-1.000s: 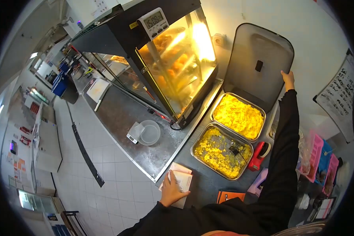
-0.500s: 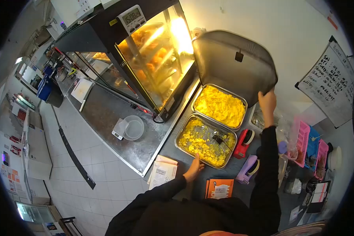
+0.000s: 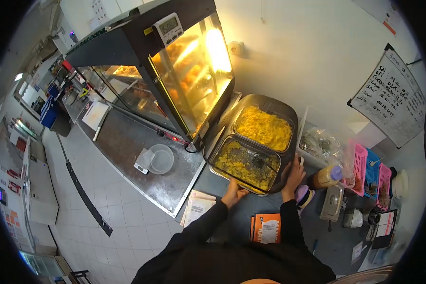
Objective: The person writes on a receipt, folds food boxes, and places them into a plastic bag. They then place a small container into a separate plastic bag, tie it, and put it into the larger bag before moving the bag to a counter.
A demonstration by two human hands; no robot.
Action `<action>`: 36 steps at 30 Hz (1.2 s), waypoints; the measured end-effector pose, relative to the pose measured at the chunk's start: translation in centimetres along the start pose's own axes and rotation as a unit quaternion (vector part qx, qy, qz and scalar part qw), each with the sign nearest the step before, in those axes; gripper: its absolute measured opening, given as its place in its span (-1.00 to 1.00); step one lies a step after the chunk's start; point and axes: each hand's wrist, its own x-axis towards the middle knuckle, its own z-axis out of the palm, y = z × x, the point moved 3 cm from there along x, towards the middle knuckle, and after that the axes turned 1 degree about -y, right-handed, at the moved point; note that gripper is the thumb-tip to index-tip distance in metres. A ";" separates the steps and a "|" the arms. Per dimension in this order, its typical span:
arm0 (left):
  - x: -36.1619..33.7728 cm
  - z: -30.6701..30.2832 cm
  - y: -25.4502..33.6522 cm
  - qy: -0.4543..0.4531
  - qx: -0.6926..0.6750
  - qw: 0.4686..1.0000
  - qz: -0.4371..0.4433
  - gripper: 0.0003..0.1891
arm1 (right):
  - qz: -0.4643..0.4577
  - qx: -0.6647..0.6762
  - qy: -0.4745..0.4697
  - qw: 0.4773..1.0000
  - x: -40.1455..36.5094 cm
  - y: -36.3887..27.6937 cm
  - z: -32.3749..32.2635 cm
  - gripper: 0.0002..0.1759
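Observation:
A dark-framed lid with a see-through middle (image 3: pixel 288 106) lies tilted low over two metal pans. Through it show the rear pan's heap of yellow scrambled egg (image 3: pixel 264 128) and the front pan (image 3: pixel 216 171), thinly covered with egg bits and holding a dark-ended utensil. My right hand (image 3: pixel 294 179) grips the lid's right edge, fingers partly out of sight. At the front pan's near edge is my left hand (image 3: pixel 234 193), fingers stretched against the rim and thumb apart. A purple tape dispenser (image 3: pixel 304 196) is half covered by my right hand.
A lit food warmer (image 3: pixel 175 80) stands at the back left. Nearby are a clear bowl (image 3: pixel 161 159), papers (image 3: pixel 197 208) and an orange packet (image 3: pixel 267 228). On the right are a purple-capped bottle (image 3: pixel 325 176), a lidded metal container (image 3: pixel 332 202) and pink baskets (image 3: pixel 359 165).
The lid has swung down from upright to low over both pans. My right hand came down and toward me with its edge. My left hand stays at the front pan's near edge.

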 end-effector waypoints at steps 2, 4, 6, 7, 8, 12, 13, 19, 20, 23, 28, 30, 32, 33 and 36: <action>0.2 -0.6 1.4 -0.054 -0.046 0.997 -0.026 -0.26 | -0.011 -0.065 -0.032 0.997 -1.7 0.6 1.8 -0.25; -4.5 2.1 3.5 0.023 -0.168 0.985 -0.035 -0.15 | -0.016 -0.113 -0.057 0.992 -1.5 0.5 1.0 -0.26; -6.2 1.2 3.4 0.062 -0.283 0.957 -0.025 -0.12 | -0.017 -0.102 -0.092 0.990 -0.9 -0.3 -0.9 -0.27; -7.4 0.0 2.9 0.028 -0.229 0.973 -0.015 -0.12 | -0.004 -0.073 -0.122 0.990 -2.0 -0.9 -3.1 -0.28; -7.5 -0.8 2.5 0.060 -0.201 0.978 -0.013 -0.24 | 0.001 -0.042 -0.149 0.988 -2.3 -1.2 -4.8 -0.28; -6.4 -1.0 2.3 0.125 -0.112 0.986 -0.002 -0.52 | 0.049 0.032 -0.178 0.982 -6.1 -1.6 -9.7 -0.34; -6.1 -1.2 2.1 0.128 -0.098 0.987 0.005 -0.56 | 0.070 0.034 -0.183 0.980 -7.0 -2.1 -11.2 -0.39; -5.1 -1.1 2.1 0.066 -0.065 0.990 0.102 -0.66 | 0.114 0.081 -0.183 0.973 -14.9 -3.6 -16.4 -0.42; -5.5 -0.6 2.0 0.046 -0.046 0.992 0.110 -0.67 | 0.126 0.094 -0.185 0.970 -15.9 -4.0 -16.9 -0.42; -5.9 0.8 1.7 0.018 0.001 0.991 0.134 -0.61 | 0.147 0.104 -0.191 0.965 -18.1 -4.9 -18.0 -0.43; -4.9 0.6 -0.2 0.065 0.107 0.984 0.126 -0.33 | 0.161 0.086 -0.158 0.970 -19.9 -4.8 -18.9 -0.41; -4.5 -0.6 -0.5 0.046 0.164 0.982 0.087 -0.28 | 0.167 0.086 -0.150 0.971 -19.8 -4.9 -19.9 -0.38; -7.9 1.2 0.0 0.048 0.144 0.988 0.028 -0.25 | 0.179 0.083 -0.140 0.970 -20.5 -4.1 -19.8 -0.41; -8.4 1.0 0.4 0.025 0.120 0.992 -0.004 -0.25 | 0.187 0.084 -0.140 0.969 -21.2 -3.6 -19.3 -0.42; -15.4 2.3 4.6 -0.069 0.218 0.969 0.092 -0.24 | 0.373 0.233 -0.211 0.873 -25.3 3.6 -13.4 -0.42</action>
